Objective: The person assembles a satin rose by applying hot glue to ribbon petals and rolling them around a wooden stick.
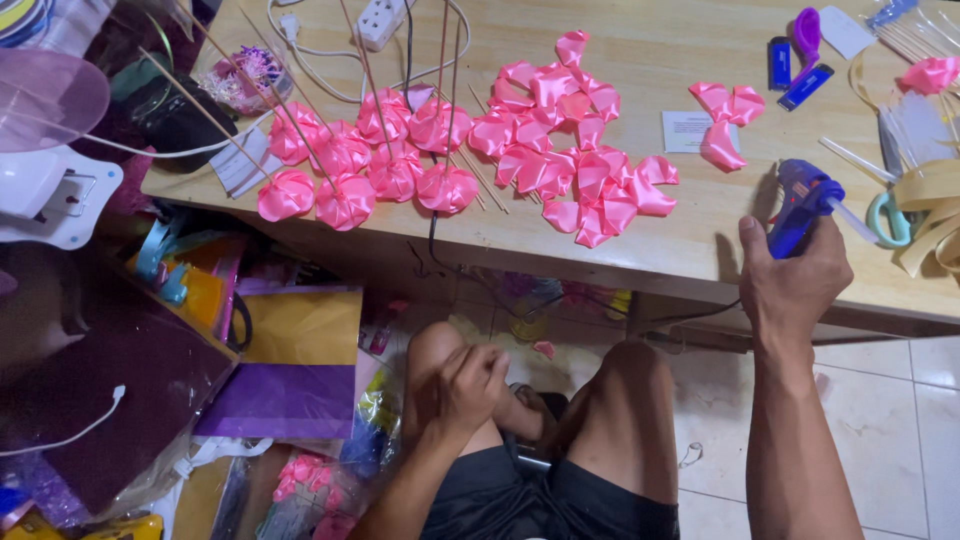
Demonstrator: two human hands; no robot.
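Observation:
My right hand [790, 280] grips a blue glue gun [800, 205] at the front edge of the wooden table [680, 240]. My left hand [465, 385] rests down on my left knee, fingers curled, and whether it holds anything is not visible. On the table lie several pink ribbon roses on thin wooden sticks [350, 165], a heap of folded pink ribbon petals [575, 140] in the middle, and a small group of three petals [725, 115] to the right.
A white power strip [385, 20] with cables sits at the table's back. Blue lighters [790, 75], a purple tool, a white card [690, 130], cream ribbon [935, 215] and teal scissors lie at right. Coloured paper and bags [290, 370] clutter the floor at left.

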